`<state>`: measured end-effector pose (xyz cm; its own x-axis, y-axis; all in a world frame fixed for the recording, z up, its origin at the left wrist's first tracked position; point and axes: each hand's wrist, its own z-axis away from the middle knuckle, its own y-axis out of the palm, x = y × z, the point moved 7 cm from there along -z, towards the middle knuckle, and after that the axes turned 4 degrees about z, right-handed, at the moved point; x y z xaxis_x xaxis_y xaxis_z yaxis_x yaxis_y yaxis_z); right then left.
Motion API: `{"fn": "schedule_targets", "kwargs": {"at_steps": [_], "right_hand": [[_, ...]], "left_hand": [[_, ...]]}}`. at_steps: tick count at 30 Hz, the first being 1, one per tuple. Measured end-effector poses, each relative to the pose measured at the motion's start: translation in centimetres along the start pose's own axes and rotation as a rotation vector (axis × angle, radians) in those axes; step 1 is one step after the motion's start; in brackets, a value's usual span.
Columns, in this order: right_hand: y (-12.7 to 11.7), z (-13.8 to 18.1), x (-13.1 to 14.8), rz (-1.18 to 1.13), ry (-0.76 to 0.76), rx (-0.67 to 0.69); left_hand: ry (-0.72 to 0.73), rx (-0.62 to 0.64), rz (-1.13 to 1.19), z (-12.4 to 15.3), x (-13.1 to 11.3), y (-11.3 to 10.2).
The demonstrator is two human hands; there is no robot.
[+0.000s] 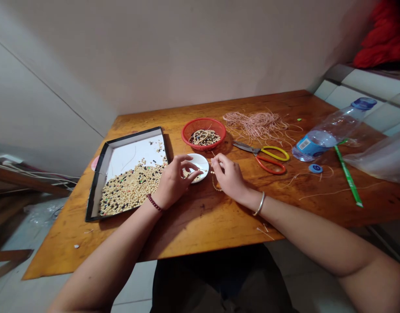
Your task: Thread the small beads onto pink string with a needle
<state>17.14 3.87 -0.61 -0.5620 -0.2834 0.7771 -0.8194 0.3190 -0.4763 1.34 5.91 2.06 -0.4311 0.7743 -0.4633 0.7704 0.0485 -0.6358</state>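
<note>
Loose beads galore on this wooden desk

Right hand's got its grip pinched on a beaded strand, which loops just beside the white saucer. Left hand is curled over the saucer; honestly can't tell from here if that grip's holding anything. Left of it there's a black-edged tray with those loose beads. Behind the saucer, a red plastic basket with more beads, then scissors, pink cord and a clear water bottle off right.

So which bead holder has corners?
The black-rimmed tray, at the left: it's four-sided, while the red basket and the white dish are round.
</note>
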Motion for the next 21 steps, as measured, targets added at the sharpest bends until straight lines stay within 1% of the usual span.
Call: {"fn": "schedule_targets", "kwargs": {"at_steps": [11,21], "right_hand": [[-0.32,0.0,0.12,0.008,0.009,-0.017],[-0.35,-0.03,0.03,0.006,0.007,-0.031]], "left_hand": [[-0.022,0.004,0.146,-0.26,-0.26,-0.05],[-0.04,0.009,0.152,-0.22,-0.17,0.13]]}}
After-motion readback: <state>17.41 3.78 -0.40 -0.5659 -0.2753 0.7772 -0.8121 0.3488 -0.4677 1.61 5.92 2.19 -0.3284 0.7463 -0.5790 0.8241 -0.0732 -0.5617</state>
